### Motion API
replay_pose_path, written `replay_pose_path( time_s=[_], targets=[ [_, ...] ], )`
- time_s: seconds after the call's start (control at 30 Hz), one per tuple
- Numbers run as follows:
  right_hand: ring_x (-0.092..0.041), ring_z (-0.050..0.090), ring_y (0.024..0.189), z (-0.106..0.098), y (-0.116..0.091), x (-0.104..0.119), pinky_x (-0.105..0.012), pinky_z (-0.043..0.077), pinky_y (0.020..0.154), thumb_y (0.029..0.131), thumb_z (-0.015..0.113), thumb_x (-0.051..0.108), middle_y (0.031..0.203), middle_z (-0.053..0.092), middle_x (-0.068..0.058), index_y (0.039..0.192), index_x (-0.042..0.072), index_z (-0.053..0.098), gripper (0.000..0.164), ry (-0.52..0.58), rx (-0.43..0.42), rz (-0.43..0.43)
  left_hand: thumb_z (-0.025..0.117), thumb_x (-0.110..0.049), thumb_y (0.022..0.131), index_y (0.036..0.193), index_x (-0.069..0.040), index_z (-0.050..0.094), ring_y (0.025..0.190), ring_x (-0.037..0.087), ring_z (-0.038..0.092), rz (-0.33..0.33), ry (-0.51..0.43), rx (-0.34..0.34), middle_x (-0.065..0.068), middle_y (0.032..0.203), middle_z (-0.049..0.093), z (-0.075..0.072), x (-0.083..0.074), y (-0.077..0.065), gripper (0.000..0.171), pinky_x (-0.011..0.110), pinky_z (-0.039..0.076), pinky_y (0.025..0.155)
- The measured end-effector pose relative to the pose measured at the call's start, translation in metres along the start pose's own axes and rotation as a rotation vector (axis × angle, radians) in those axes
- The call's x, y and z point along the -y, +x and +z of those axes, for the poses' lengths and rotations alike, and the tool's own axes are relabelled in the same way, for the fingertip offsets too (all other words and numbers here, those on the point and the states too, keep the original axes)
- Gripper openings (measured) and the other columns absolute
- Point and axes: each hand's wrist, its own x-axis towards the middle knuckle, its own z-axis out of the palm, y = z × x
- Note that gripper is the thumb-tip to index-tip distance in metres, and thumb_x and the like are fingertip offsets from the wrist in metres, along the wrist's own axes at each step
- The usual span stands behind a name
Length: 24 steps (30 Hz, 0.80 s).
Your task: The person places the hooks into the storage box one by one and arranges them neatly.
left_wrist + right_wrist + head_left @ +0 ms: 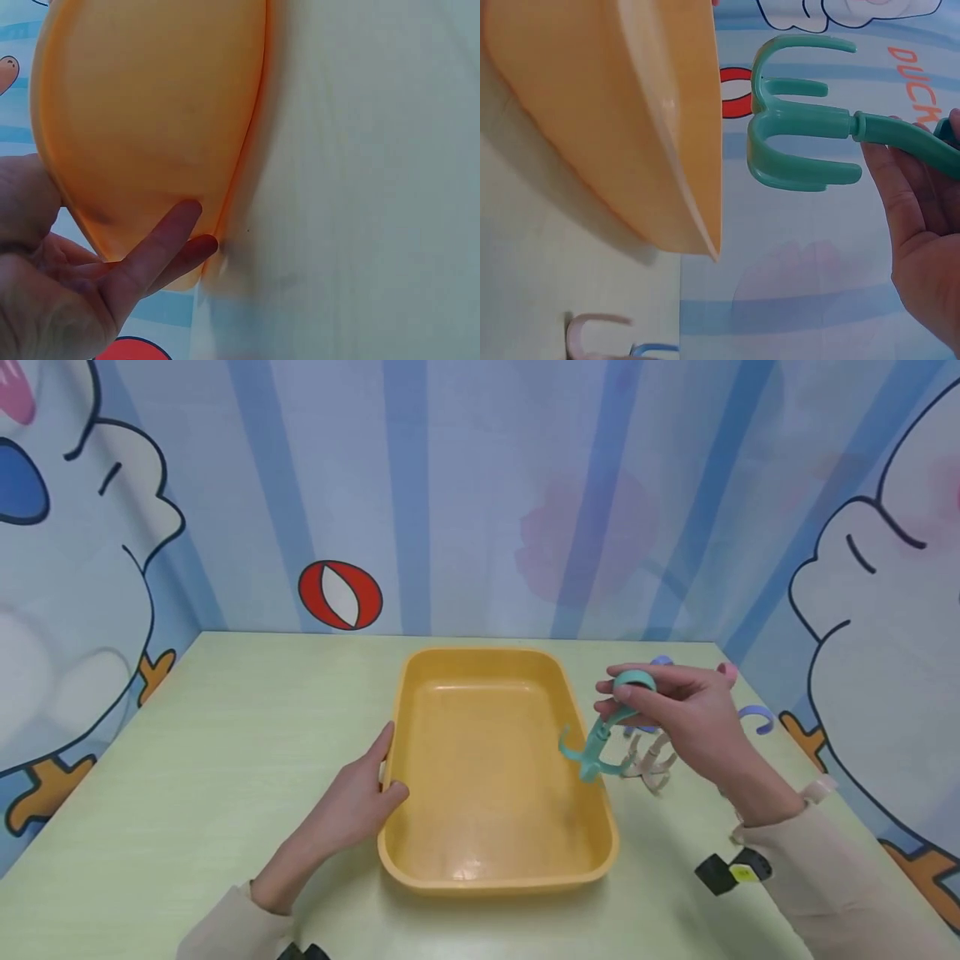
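Note:
A yellow tray lies at the middle of the table. My left hand grips its left rim, thumb over the edge and fingers along the outer wall. My right hand pinches a teal hanging hook by its curled top between thumb and fingers. The hook's upturned prongs hang low, above the tray's right rim in the head view. In the right wrist view its jointed stem and prongs show beside the tray wall.
Behind the right hand, on the table's right side, lie a beige hook, a blue hook and a pink piece, partly hidden. A striped cartoon backdrop stands along the table's far edge.

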Motion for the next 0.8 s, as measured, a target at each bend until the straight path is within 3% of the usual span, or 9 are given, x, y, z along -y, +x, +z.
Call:
replay_pose_path(
  time_s=[0.07, 0.37, 0.63, 0.8],
  targets=[
    [-0.018, 0.08, 0.098, 0.004, 0.006, 0.0, -0.036, 0.062, 0.087, 0.103, 0.065, 0.006, 0.111, 0.082, -0.003, 0.128, 0.0, 0.074, 0.027, 0.015, 0.004, 0.003, 0.052, -0.009, 0.095, 0.169, 0.0, 0.01, 0.069, 0.014, 0.061, 0.005, -0.004, -0.001, 0.025, 0.159, 0.049, 0.0, -0.001, -0.001, 0.085, 0.027, 0.051, 0.063],
    [-0.016, 0.08, 0.099, 0.022, 0.032, -0.002, -0.038, 0.062, 0.088, 0.101, 0.071, 0.011, 0.113, 0.082, -0.004, 0.129, -0.001, 0.074, 0.031, 0.035, -0.001, 0.038, 0.051, -0.007, 0.096, 0.168, 0.002, 0.01, 0.07, 0.013, 0.062, 0.025, -0.017, 0.003, 0.027, 0.158, 0.049, 0.0, -0.002, -0.001, 0.084, 0.027, 0.051, 0.06],
    [-0.018, 0.079, 0.103, 0.042, 0.057, 0.002, -0.036, 0.062, 0.09, 0.099, 0.074, 0.015, 0.112, 0.081, 0.001, 0.132, -0.003, 0.071, 0.038, 0.061, -0.016, 0.136, 0.052, -0.007, 0.096, 0.168, 0.002, 0.009, 0.07, 0.014, 0.063, 0.024, -0.022, 0.001, 0.028, 0.159, 0.048, 0.0, -0.002, -0.002, 0.085, 0.027, 0.052, 0.06],
    [-0.019, 0.079, 0.102, 0.056, 0.072, -0.001, -0.039, 0.062, 0.09, 0.1, 0.072, 0.013, 0.115, 0.081, -0.005, 0.133, -0.005, 0.07, 0.038, 0.062, -0.019, 0.143, 0.052, -0.006, 0.095, 0.168, 0.003, 0.01, 0.067, 0.014, 0.062, 0.024, -0.025, -0.003, 0.029, 0.155, 0.051, 0.001, -0.001, -0.003, 0.085, 0.027, 0.051, 0.058]
  ],
)
